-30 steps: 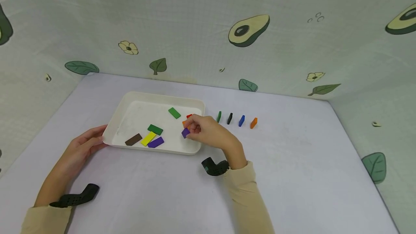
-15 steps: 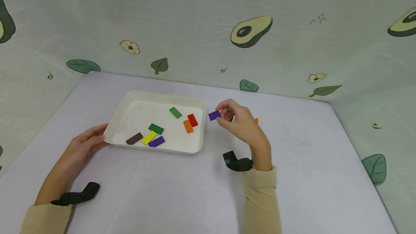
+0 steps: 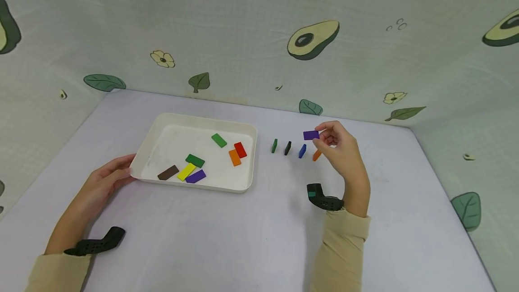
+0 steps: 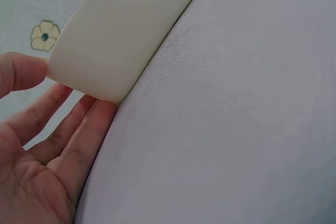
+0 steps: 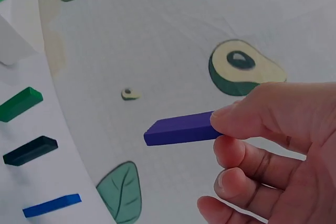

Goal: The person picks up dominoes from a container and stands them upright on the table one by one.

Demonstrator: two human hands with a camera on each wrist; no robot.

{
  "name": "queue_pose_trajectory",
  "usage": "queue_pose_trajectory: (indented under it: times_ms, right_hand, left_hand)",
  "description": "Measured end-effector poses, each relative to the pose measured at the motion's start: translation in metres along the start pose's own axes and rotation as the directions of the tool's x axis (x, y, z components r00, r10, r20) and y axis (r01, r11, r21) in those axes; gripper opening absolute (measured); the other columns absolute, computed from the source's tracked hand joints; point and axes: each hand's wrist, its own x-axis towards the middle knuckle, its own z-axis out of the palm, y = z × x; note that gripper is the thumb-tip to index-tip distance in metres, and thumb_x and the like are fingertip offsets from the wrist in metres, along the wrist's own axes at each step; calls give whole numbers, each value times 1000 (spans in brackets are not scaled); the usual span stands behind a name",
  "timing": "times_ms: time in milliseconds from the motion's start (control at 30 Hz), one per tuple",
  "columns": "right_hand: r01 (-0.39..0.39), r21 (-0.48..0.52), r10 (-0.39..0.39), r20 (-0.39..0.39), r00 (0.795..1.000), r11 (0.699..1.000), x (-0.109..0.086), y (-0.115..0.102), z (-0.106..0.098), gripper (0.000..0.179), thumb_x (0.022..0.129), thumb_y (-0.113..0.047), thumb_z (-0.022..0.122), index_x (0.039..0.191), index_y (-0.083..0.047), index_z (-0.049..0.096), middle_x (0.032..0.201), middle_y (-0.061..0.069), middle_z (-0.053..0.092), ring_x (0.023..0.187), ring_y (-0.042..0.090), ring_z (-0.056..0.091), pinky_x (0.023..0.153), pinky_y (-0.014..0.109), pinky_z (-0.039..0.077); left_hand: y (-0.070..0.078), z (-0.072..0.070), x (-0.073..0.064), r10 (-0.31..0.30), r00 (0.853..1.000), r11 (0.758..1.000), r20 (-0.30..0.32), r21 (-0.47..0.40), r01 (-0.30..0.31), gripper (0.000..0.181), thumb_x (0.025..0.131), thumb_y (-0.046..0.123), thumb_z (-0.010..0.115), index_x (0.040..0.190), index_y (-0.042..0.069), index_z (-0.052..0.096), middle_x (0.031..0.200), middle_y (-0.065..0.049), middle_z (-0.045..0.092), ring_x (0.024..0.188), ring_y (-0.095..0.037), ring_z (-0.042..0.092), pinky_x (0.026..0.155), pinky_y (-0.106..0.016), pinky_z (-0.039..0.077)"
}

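My right hand (image 3: 338,145) pinches a purple block (image 3: 311,135) by one end, between thumb and fingers. This flat rectangular block (image 5: 181,128) points left in the right wrist view, held above the table. Below and left of the hand, a row of thin blocks stands on edge: green (image 3: 274,146), black (image 3: 288,148), blue (image 3: 302,151) and orange (image 3: 317,155), the last partly covered by the hand. My left hand (image 3: 107,181) holds the near left corner of a white tray (image 3: 194,121), thumb at its rim (image 4: 55,59) and fingers against its outer side.
Several blocks lie flat in the tray, among them a brown block (image 3: 168,173), a yellow block (image 3: 186,172), another purple block (image 3: 196,176) and a red block (image 3: 240,149). A patterned cloth wall (image 3: 243,35) stands behind the white table (image 3: 243,238).
My right hand has lifted the purple block out of the tray and carried it right, past the row of standing blocks. The left hand stays at the tray corner.
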Motion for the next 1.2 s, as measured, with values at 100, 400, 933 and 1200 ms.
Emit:
queue_pose_trajectory:
  times_ms: [100, 400, 933, 1200]
  right_hand:
    - [-41, -31, 39, -50, 998, 999, -1, 7, -4, 25, 89, -9, 59, 113, -2, 53, 88, 7, 51, 81, 15, 48, 67, 10, 41]
    - [-256, -102, 241, -137, 961, 961, -4, 25, -16, 31, 91, -13, 57, 119, -4, 51, 90, 8, 51, 81, 17, 45, 63, 14, 40]
    - [-474, -118, 473, -36, 880, 873, 1, 58, -14, 35, 91, -17, 53, 124, -5, 48, 95, 10, 49, 84, 21, 44, 67, 27, 39]
    - [-487, -134, 491, -2, 871, 863, 1, 67, -11, 37, 90, -17, 53, 124, -4, 48, 97, 11, 49, 86, 23, 44, 68, 28, 39]
  left_hand:
    - [0, 0, 0, 0, 1000, 1000, -3, -2, 0, 37, 96, -1, 43, 131, 8, 51, 122, 11, 60, 103, 0, 61, 84, -11, 49]
    - [2, 1, 2, -3, 1000, 1000, -2, 6, 3, 37, 96, 0, 44, 131, 7, 49, 122, 10, 60, 103, 0, 60, 84, -11, 49]
    - [1, 1, -1, -33, 999, 999, -23, 9, 33, 35, 96, 2, 45, 130, 9, 50, 122, 12, 58, 101, 0, 61, 83, -11, 49]
    - [1, 1, -1, -16, 1000, 1000, -13, 21, 16, 37, 96, 2, 44, 133, 6, 47, 123, 10, 58, 104, 0, 60, 85, -10, 49]
